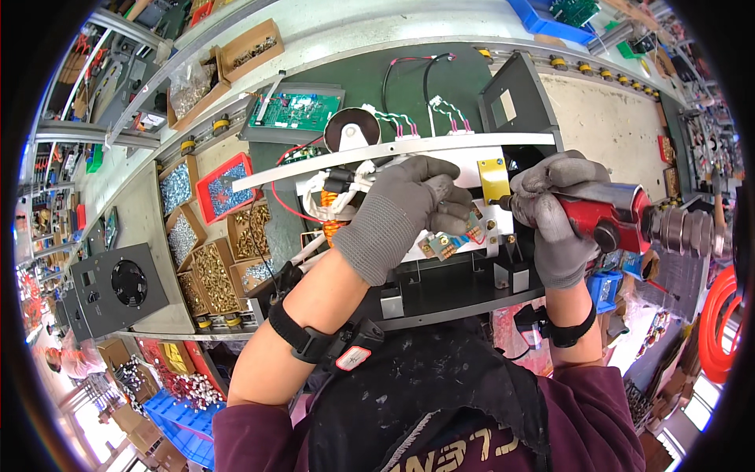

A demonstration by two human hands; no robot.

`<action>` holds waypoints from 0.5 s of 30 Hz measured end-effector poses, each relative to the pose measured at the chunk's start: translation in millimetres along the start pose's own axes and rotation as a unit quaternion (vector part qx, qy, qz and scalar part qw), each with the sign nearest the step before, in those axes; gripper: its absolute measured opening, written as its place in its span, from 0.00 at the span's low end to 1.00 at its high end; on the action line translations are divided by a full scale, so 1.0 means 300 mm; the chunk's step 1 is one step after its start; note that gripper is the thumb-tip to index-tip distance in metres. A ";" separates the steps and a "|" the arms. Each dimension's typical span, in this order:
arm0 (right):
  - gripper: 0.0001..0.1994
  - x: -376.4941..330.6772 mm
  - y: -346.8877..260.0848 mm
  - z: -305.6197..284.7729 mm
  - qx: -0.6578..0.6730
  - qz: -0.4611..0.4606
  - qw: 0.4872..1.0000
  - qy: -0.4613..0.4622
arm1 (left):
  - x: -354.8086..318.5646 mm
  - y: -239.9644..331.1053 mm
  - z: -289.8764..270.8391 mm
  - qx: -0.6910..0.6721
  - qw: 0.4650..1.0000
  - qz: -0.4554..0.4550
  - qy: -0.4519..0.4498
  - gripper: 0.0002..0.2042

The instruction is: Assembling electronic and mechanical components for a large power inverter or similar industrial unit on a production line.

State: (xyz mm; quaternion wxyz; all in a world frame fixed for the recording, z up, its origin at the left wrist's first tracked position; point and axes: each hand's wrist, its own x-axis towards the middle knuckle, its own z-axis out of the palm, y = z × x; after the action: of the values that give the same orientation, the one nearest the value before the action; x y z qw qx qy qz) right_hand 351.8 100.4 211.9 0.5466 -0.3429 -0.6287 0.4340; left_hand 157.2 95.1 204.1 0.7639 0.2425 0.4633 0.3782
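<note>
My right hand (560,220), in a grey glove, is wrapped round a red power driver (605,216) with a metal fitting at its rear. The driver lies sideways, its bit (502,202) pointing left at the lower part of a yellow plate (494,179). My left hand (417,197), also gloved, has its fingers curled in over the open chassis (472,293). Close below those fingertips is a small board with coloured parts (450,247); what the fingers grip, if anything, is hidden. Left of that hand sit a copper-coloured coil (336,206) and white sleeved cables (363,177).
A pale metal bar (314,163) crosses the chassis. Beyond it are a round black toroid (351,130), a green circuit board (295,111) and a dark bracket (519,98). Boxes of brass screws (212,275) and a red tray (250,169) stand left, near a fan panel (119,287).
</note>
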 end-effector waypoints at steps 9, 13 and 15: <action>0.09 0.029 0.019 0.011 -0.012 -0.017 1.000 -0.019 | 0.010 -0.018 -0.002 0.100 0.994 -0.013 0.037 0.13; 0.09 0.022 -0.010 0.032 -0.071 0.009 0.995 -0.062 | -0.018 -0.023 0.022 0.025 0.999 0.011 0.032 0.13; 0.09 0.020 -0.021 0.030 -0.022 0.043 0.999 -0.024 | -0.029 -0.027 0.030 0.008 1.000 0.015 0.026 0.13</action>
State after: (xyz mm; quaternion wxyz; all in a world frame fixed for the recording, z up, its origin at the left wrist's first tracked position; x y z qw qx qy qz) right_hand 342.1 101.8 219.8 0.5047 -0.3709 -0.6356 0.4513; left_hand 165.7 83.0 206.9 0.7440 0.2456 0.4817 0.3925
